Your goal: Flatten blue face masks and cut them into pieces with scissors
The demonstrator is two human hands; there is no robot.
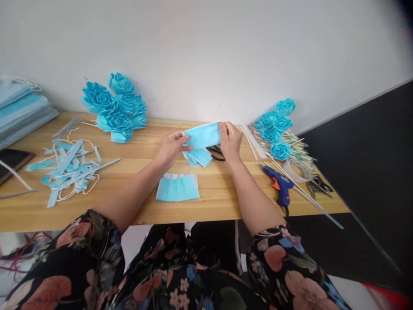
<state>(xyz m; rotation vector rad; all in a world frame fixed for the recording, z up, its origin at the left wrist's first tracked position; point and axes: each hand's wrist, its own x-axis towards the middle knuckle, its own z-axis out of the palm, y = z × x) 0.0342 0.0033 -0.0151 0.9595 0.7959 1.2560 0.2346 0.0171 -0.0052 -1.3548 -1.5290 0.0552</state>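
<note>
Both hands hold up a light blue piece of mask fabric [203, 135] above the wooden table [226, 198]. My left hand [171, 147] pinches its left end, and my right hand [230, 140] pinches its right end. Under the held piece lies a small pile of cut blue squares [199, 157]. Black scissors [215, 153] lie just behind that pile, partly hidden. A pleated blue face mask [177, 188] lies flat nearer the front edge, between my forearms.
Blue fabric roses [114, 107] stand at the back left, more roses on sticks [275, 127] at the back right. Cut strips and ear loops [69, 168] litter the left. A stack of masks [22, 112] sits far left. A blue glue gun [280, 184] and tape roll [298, 170] lie right.
</note>
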